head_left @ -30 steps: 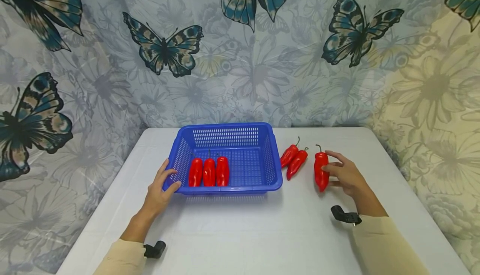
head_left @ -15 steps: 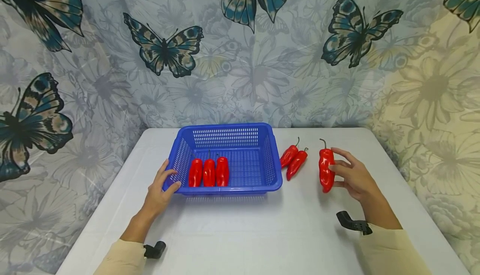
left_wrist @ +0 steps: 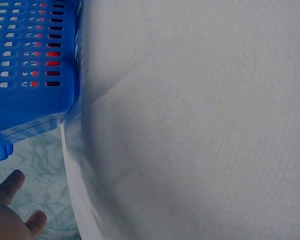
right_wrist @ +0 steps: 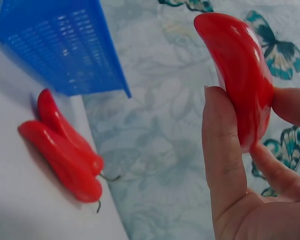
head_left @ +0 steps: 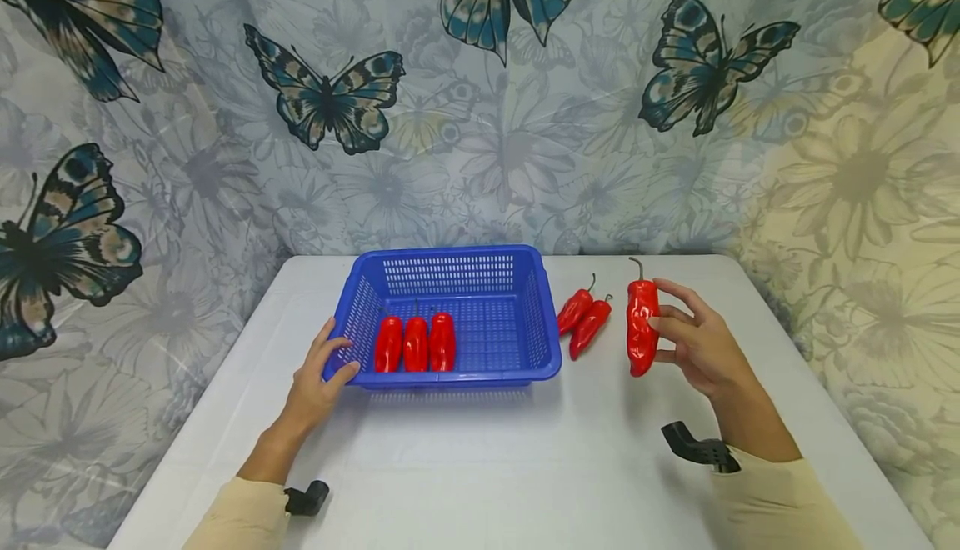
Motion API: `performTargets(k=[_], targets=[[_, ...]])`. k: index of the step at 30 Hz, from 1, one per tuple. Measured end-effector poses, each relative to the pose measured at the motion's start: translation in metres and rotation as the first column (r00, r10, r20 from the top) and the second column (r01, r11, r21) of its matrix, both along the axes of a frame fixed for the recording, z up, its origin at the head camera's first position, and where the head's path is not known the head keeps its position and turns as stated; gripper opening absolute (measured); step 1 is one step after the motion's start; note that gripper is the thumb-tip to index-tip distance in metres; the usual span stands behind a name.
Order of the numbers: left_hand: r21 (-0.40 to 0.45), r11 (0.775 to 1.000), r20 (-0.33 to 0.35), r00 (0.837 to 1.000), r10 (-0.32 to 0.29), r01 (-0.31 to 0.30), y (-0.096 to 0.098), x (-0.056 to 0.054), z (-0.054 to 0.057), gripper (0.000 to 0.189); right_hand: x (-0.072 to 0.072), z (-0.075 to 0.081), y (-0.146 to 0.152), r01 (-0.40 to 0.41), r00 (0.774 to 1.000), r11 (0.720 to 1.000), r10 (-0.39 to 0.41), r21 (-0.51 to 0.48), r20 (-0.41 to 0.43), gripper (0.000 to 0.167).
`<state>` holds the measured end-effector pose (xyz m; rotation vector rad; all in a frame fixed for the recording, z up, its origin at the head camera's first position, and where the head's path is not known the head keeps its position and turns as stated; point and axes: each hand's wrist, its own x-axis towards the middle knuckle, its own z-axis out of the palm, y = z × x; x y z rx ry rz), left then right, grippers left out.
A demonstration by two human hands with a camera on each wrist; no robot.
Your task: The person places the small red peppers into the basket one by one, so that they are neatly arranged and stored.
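Note:
My right hand holds a red pepper upright between thumb and fingers, stem up, raised above the white table. In the right wrist view this pepper is pinched, with a finger and thumb on opposite sides. My left hand is at the left side of the blue basket, its fingers spread loosely at the rim corner. Fingertips show below the basket wall in the left wrist view. Inside the basket, three red peppers lie side by side toward the left.
Two more red peppers lie on the white table, just right of the basket, with their stems pointing away. A butterfly-patterned cloth hangs behind the table and along both sides.
The pepper in my right hand has risen off the table, moving slightly right and then back left. My left hand and the basket stay in place.

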<state>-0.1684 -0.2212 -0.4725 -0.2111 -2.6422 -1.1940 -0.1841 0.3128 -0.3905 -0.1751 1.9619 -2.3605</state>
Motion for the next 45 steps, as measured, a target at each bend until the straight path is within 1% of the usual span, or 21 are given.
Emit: performTargets(k=[4,9,14,18,24,32,41,45], targets=[[-0.002,1.000,0.006,1.000,0.000,0.000,-0.001,-0.001,0.001,0.036,-0.002,0.006,-0.010,0.003,1.000,1.000,-0.003,-0.002,-0.014,0.053],[-0.005,1.000,0.007,1.000,0.000,0.000,-0.002,-0.001,0.001,0.036,-0.005,0.011,-0.025,-0.018,0.999,1.000,0.018,0.012,-0.028,0.055],[-0.011,1.000,-0.010,1.000,0.000,-0.001,-0.002,-0.001,0.001,0.035,-0.009,0.016,-0.041,-0.030,0.999,0.999,0.030,0.032,-0.022,0.056],[-0.005,1.000,-0.011,1.000,-0.002,0.002,-0.001,-0.001,0.001,0.035,-0.011,0.017,-0.054,-0.032,0.999,0.999,0.032,0.033,-0.007,0.058],[0.006,1.000,-0.003,1.000,-0.004,0.004,0.000,0.000,0.001,0.034,-0.017,0.016,-0.072,-0.047,0.999,0.998,0.046,0.036,0.013,0.061],[0.007,1.000,0.015,1.000,0.007,-0.007,-0.001,0.000,0.001,0.035,-0.029,0.013,-0.097,-0.078,0.997,0.996,0.077,0.052,0.015,0.063],[0.010,1.000,0.022,1.000,0.006,-0.007,0.000,0.000,0.000,0.035,-0.043,0.010,-0.125,-0.086,0.993,0.992,0.079,0.090,0.087,0.064],[0.009,1.000,0.023,1.000,0.009,-0.009,0.000,0.000,0.001,0.035,-0.048,0.007,-0.136,-0.100,0.991,0.986,0.087,0.132,0.103,0.066]])
